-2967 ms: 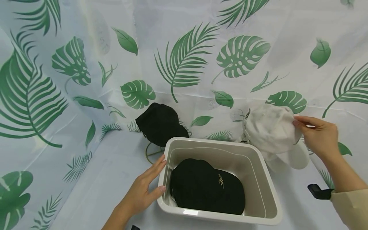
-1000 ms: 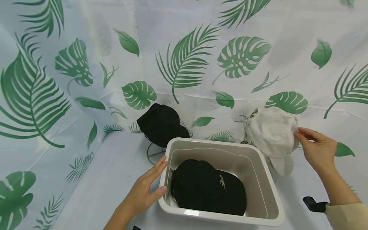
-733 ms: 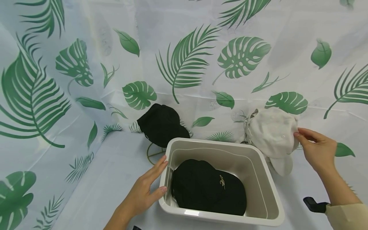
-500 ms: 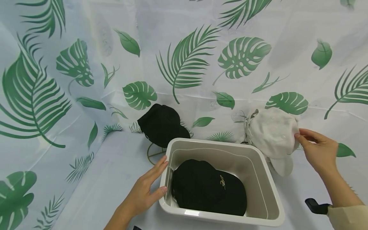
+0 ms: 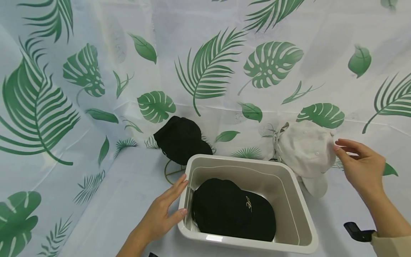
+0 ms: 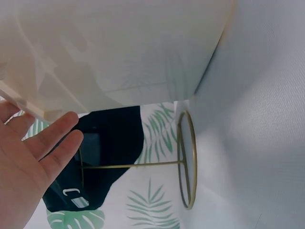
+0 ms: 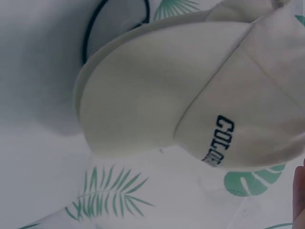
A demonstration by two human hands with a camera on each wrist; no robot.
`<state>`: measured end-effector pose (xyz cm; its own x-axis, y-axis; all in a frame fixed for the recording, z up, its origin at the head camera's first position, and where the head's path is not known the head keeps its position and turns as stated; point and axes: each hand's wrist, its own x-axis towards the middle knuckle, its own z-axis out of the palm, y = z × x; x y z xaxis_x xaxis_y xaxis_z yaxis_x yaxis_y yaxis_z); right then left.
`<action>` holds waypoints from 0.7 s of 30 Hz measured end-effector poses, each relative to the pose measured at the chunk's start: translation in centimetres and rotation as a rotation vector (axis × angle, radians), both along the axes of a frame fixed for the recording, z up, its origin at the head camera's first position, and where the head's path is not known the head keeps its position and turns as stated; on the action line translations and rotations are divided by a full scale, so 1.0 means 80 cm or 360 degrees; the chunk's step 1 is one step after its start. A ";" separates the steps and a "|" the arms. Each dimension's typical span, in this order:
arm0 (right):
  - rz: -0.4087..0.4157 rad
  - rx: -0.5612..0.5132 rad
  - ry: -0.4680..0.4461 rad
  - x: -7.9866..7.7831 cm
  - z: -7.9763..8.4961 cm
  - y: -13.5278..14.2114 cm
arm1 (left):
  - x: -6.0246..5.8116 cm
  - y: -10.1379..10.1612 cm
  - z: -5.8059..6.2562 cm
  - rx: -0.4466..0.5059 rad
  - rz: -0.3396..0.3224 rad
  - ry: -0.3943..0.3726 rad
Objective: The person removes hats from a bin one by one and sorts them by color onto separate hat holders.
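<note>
My left hand [image 5: 160, 208] lies with straight fingers against the left rim of a beige plastic bin [image 5: 300, 203]; in the left wrist view its fingers [image 6: 55, 133] spread beside the bin wall. Inside the bin rests a black cap [image 5: 221, 210] with gold stitching by its brim. At the back right an off-white cap [image 5: 305, 148] sits raised, brim pointing down and forward; dark lettering marks its front panel [image 7: 221, 140] in the right wrist view. My right hand [image 5: 363, 164] is just right of this cap, fingertips at its side and pinching nothing.
Behind the bin's left corner, another black cap [image 5: 183, 139] hangs on a gold wire stand [image 6: 187, 160]. A dark ring base [image 7: 86, 36] shows under the off-white cap. Leaf-patterned cloth [image 5: 205, 71] covers the back and left sides.
A second off-white brim, seen sticking out to the right earlier, has swung in line with the other. My right hand has let go of the cap and shifted right; my left stays put.
</note>
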<state>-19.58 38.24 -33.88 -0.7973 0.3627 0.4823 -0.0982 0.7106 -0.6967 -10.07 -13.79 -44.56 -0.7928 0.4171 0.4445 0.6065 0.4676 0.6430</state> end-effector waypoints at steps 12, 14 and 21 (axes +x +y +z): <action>0.0227 0.0087 0.0144 0.015 0.012 -0.029 | 0.003 0.002 0.003 -0.0008 0.0076 -0.0013; 0.0251 0.0114 0.0159 0.016 0.012 -0.031 | 0.004 0.003 0.004 -0.0025 0.0089 -0.0025; 0.0408 0.0133 0.0247 0.021 0.021 -0.048 | 0.006 0.004 0.007 -0.0053 0.0115 -0.0045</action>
